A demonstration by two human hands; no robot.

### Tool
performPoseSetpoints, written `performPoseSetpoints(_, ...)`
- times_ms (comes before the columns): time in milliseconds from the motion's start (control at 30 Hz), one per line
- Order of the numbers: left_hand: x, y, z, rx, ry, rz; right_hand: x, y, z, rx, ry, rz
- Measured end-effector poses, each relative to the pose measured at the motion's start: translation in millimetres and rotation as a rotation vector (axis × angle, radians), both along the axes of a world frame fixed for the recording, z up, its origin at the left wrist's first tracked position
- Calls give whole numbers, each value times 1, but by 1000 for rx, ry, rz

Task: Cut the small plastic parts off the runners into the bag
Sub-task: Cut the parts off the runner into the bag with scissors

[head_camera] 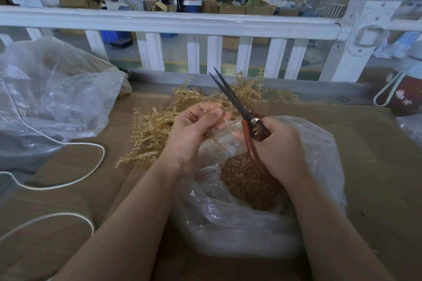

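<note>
Runners [159, 121], amber and branched, lie heaped on the brown table [376, 166] before a white railing [171, 21]. Near the front edge sits an open clear bag [239, 223] with cut parts [246, 180] piled inside; a second, bigger bag [57, 89] slumps at far left beside a white cord [68, 180]. Over the open bag, the left hand [194, 132] pinches a thin runner piece, and the right hand [276, 148] grips red-handled scissors [237, 102], blades slightly parted and pointing away.

Scissors [237, 107] in right hand [277, 146], runner [215, 131] in left hand [194, 130], above bag [319, 155].
</note>
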State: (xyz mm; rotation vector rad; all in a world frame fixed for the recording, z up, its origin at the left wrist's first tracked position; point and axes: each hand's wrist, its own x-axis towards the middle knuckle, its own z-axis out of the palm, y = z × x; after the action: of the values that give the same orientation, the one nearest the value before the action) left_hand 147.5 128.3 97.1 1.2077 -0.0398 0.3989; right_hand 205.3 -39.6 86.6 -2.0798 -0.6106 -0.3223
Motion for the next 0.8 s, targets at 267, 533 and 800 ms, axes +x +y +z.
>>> performPoseSetpoints(267, -3, 0, 2, -12, 100, -31, 4, 2, 4, 222, 244, 138)
performPoseSetpoints(533, -3, 1, 1, 52, 215, -186, 1, -4, 10, 506, 293, 198)
performPoseSetpoints(800, -4, -1, 0, 132, 203, -226, 1, -5, 11, 554, 301, 191)
